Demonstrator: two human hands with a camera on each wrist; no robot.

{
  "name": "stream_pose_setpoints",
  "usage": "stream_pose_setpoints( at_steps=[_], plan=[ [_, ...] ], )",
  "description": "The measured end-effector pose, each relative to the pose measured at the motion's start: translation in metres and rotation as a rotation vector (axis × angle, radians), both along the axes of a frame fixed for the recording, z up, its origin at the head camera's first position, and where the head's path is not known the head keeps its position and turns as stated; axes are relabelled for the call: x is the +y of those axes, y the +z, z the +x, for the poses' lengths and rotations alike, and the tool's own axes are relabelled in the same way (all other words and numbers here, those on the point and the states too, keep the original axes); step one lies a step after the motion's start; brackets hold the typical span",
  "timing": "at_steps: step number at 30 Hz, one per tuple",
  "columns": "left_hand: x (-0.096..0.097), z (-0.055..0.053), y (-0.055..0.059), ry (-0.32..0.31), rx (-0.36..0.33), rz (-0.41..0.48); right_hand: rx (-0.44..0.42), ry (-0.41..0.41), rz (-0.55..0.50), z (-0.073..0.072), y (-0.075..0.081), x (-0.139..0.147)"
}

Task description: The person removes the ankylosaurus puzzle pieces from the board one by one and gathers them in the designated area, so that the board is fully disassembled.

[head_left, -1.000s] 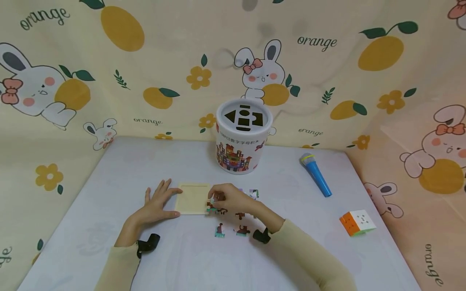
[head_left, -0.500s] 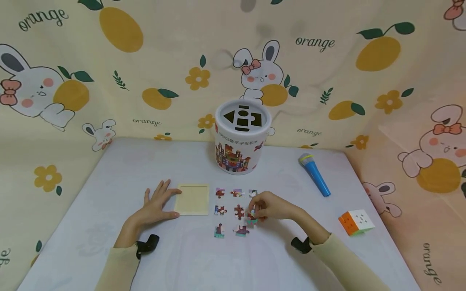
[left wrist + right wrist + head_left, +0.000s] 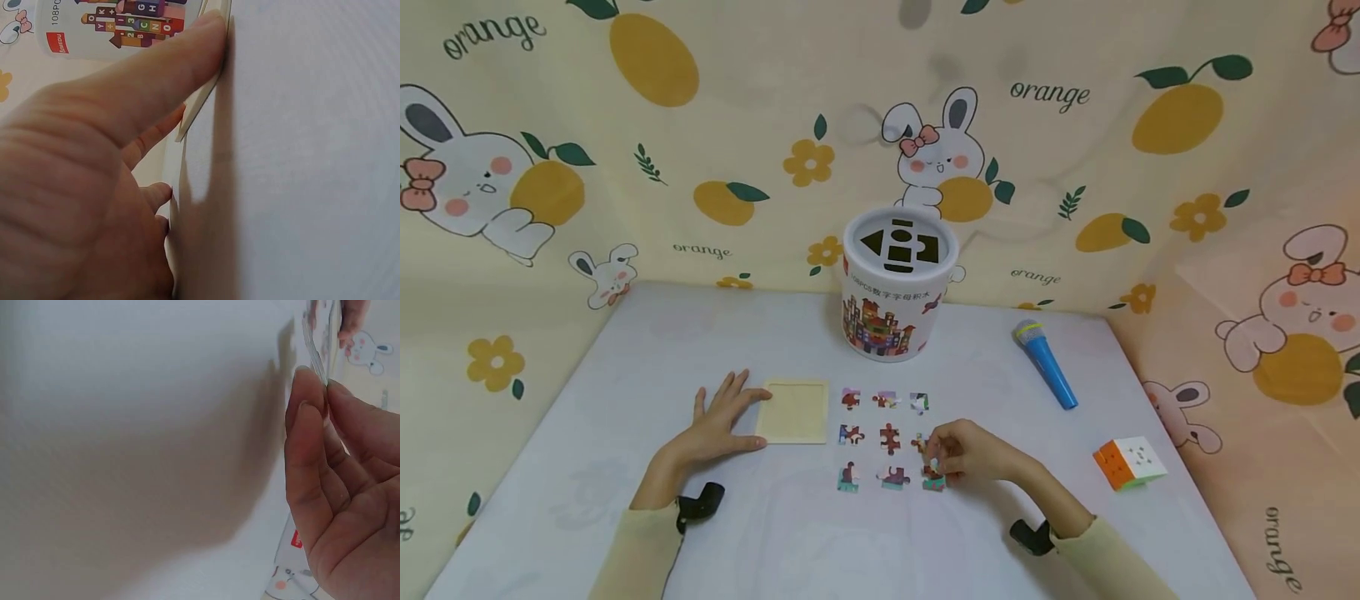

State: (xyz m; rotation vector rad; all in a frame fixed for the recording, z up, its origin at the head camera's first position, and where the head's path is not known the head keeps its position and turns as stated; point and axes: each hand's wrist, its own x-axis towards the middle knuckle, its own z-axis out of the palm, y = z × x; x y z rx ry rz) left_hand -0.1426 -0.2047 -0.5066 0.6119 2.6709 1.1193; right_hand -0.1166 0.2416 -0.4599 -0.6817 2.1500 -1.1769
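My right hand (image 3: 973, 450) pinches a jigsaw piece (image 3: 933, 482) between thumb and fingertips at the lower right of a group of pieces. In the right wrist view the held piece (image 3: 316, 353) shows edge-on, tilted from the white surface. Several other jigsaw pieces (image 3: 890, 438) lie in loose rows; one of them (image 3: 919, 442) is partly covered by the right fingers. A shallow pale wooden tray (image 3: 793, 412) lies left of the pieces. My left hand (image 3: 722, 425) is spread at its left side, with thumb (image 3: 209, 37) and index finger touching its edge.
Behind the pieces stands a white bucket (image 3: 891, 321) with a shape-cutout lid. A blue toy microphone (image 3: 1048, 367) lies to the right, and a puzzle cube (image 3: 1130, 463) sits nearer the right edge of the white table (image 3: 820, 542).
My right hand has carried the jigsaw piece from beside the tray rightward, then down to the lower right of the group. My left hand has stayed at the tray.
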Motion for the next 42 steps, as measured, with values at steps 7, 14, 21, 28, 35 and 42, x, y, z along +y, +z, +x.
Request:
stream_pose_setpoints(
  at_steps=[7,14,21,28,35,42],
  plan=[
    [0.0014,-0.0005,0.0002,0.005,-0.003,-0.009,0.035,-0.02,0.035,0.0031,-0.0043,-0.004],
    [0.0011,0.001,-0.0003,-0.007,0.009,0.018,0.061,0.015,0.071,0.0041,-0.0026,-0.0035],
    [-0.0002,0.0002,-0.0041,-0.015,0.006,0.025,0.129,0.0,0.132,0.0044,0.0021,-0.004],
    [-0.0011,0.0007,-0.0041,-0.013,-0.007,0.01,0.221,-0.022,0.214,0.0059,-0.0018,-0.0059],
    [0.0007,-0.0007,0.0012,-0.015,-0.013,0.022,0.345,-0.022,0.303,0.0064,-0.0024,-0.0076],
    [0.0026,-0.0014,0.0014,-0.022,-0.009,0.013,0.403,-0.03,0.364,0.0087,-0.0023,-0.0093]
  ],
)
